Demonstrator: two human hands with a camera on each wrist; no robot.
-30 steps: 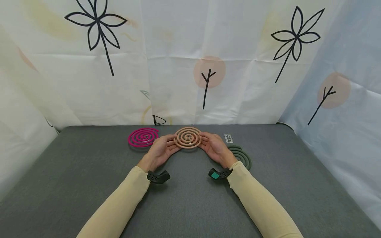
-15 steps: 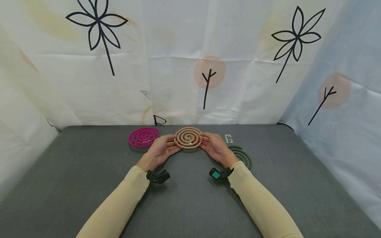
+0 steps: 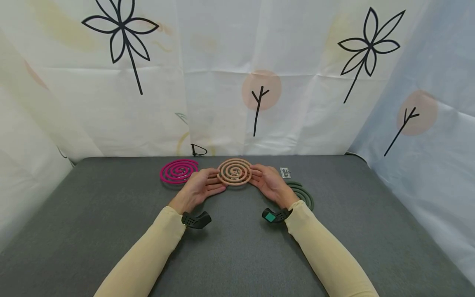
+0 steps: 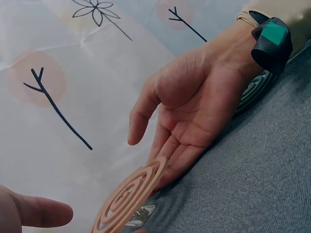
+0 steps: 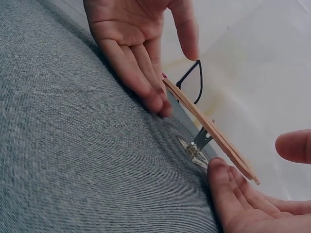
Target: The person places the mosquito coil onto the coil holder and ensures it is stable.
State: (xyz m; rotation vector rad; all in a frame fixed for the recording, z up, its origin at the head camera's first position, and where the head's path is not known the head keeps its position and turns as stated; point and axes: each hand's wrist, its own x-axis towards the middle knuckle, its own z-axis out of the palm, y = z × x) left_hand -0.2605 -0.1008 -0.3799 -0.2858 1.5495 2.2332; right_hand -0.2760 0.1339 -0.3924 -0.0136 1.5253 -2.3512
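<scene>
A beige spiral coil (image 3: 235,184) is held up above a small metal stand (image 5: 193,149), tilted in the right wrist view. At its left edge is my left hand (image 3: 198,187), palm turned inward, fingers extended at and below the rim. Facing it, my right hand (image 3: 271,183) has its fingertips at the opposite rim. Both thumbs stand off the coil in the wrist views, and the fingers look relaxed, not curled round it. Whether the fingertips bear its weight I cannot tell. The right hand (image 4: 194,102) also shows in the left wrist view.
A pink spiral coil (image 3: 179,182) lies left of the left hand. Partly hidden by the right wrist is a green spiral coil (image 3: 311,202), with a small metal stand (image 3: 285,173) behind it. A patterned white curtain (image 3: 219,103) borders the grey tabletop (image 3: 230,255).
Both wrists have shifted very slightly outward, and the left fingers have moved a little. The beige coil stays in nearly the same place.
</scene>
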